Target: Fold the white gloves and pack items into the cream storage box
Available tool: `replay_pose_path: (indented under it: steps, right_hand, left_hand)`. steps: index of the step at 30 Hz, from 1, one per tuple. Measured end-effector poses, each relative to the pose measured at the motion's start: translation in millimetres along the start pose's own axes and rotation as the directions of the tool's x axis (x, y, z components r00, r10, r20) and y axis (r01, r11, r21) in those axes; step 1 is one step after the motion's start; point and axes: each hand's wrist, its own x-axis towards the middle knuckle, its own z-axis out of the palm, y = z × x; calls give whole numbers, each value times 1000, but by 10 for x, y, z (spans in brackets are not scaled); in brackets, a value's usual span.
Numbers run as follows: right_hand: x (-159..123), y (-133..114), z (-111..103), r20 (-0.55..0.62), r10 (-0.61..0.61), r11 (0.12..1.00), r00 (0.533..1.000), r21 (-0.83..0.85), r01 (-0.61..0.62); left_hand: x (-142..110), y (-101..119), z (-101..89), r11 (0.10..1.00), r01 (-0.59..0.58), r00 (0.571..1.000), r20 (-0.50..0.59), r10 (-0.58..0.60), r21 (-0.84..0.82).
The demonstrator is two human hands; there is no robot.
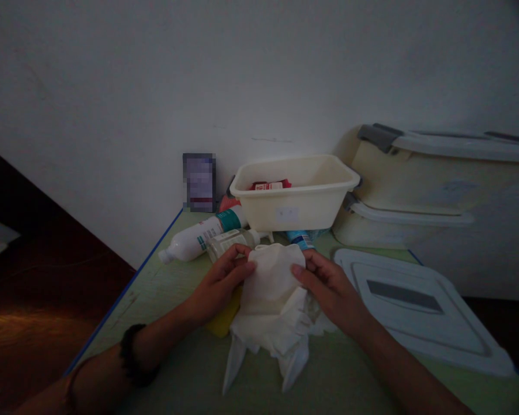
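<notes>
Both my hands grip a pair of white disposable gloves [272,305] held over the green table [173,357]. My left hand [219,282] pinches the gloves' left upper edge with thumb and fingers. At the right upper edge, my right hand [328,288] is closed on the same gloves. The glove fingers hang down toward me and touch the table. A yellow object [223,321] lies partly hidden under my left hand and the gloves.
A cream plastic tub [294,199] with red packets stands behind the hands. A white bottle [199,236] and a smaller bottle [229,242] lie to its left. A white lid [419,305] lies at right, with a large lidded container [436,178] behind it. The wall is close.
</notes>
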Motion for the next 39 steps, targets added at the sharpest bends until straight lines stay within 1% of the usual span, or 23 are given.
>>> replay_pose_path:
  steps: [3, 6, 8, 11, 14, 17, 22, 25, 28, 30, 34, 37, 39]
  right_hand:
    - [6, 17, 6, -28, 9, 1000, 1000, -16, -10]
    - [10, 43, 2, -94, 22, 1000, 995, -3, -22]
    - [17, 52, -1, -154, 29, 999, 988, 18, -26]
    - [33, 46, -11, -232, -9, 1000, 973, 27, 16]
    - [53, 34, -28, -256, -41, 999, 966, 14, 47]
    - [63, 39, -36, -231, -49, 999, 972, -7, 49]
    - [41, 71, -18, -179, -71, 996, 981, -69, 60]
    - [23, 78, -19, -152, -97, 992, 984, -98, 83]
    - [6, 62, -25, -108, -118, 981, 987, -169, 99]
    - [-7, 39, -24, -61, -130, 967, 990, -230, 113]
    - [-37, -16, 0, 57, -212, 906, 976, -362, 217]
    - [-51, -34, 17, 121, -267, 858, 956, -422, 293]
    - [-54, -32, 21, 146, -279, 847, 949, -429, 315]
  left_hand:
    - [9, 7, -6, 1000, -3, 998, 67, 3, -5]
    - [9, 7, -10, 1000, 15, 993, 114, -17, 23]
    - [8, 7, -12, 997, 11, 993, 117, -19, 73]
    - [5, 14, -16, 985, 26, 994, 101, -44, 171]
    - [-1, 26, -18, 971, 51, 990, 112, -80, 235]
    - [-6, 30, -16, 962, 47, 988, 127, -84, 270]
    - [-5, 12, -8, 973, -1, 990, 139, -31, 229]
    - [-1, 2, -13, 968, -24, 988, 152, -15, 251]
    - [-3, 6, -16, 966, -44, 988, 154, 4, 256]
    - [-9, 15, -10, 974, -50, 988, 153, 15, 223]
    - [-17, 16, 4, 990, -33, 986, 169, 10, 135]
    - [-18, -5, -1, 988, -19, 989, 151, -4, 150]
    - [-16, -21, -11, 981, -28, 991, 133, 2, 194]
